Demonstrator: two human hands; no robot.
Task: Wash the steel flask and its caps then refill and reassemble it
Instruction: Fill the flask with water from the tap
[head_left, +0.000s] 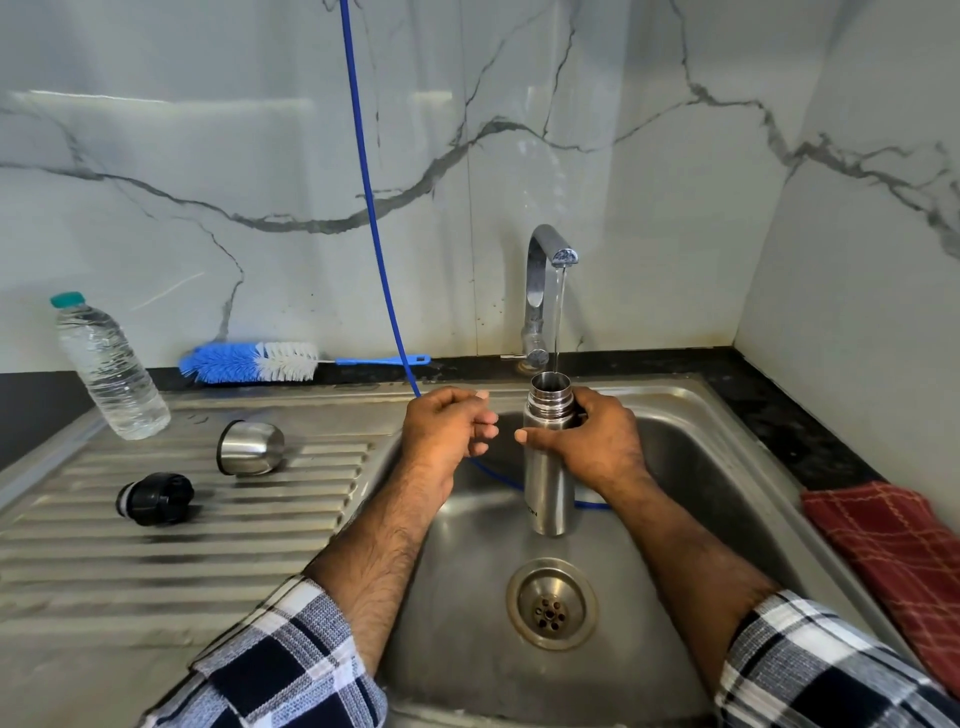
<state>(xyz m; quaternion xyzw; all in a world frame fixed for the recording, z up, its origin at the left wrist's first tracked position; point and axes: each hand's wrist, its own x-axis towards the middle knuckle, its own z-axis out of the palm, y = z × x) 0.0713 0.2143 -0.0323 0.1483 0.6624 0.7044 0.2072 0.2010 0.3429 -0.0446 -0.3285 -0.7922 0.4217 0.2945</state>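
Observation:
My right hand (592, 441) grips the steel flask (548, 493) near its neck and holds it upright over the sink basin (675, 467). A thin stream of water from the tap (545, 270) runs into the flask's open mouth. My left hand (447, 426) hovers just left of the flask, fingers loosely curled, holding nothing. On the draining board lie the steel outer cap (249, 448), on its side, and the black inner cap (155, 499).
A clear plastic water bottle (106, 366) stands at the back left of the draining board (156, 561). A blue and white bottle brush (260, 361) lies against the wall. A blue hose (374, 208) hangs into the basin. A red checked cloth (893, 551) lies at right.

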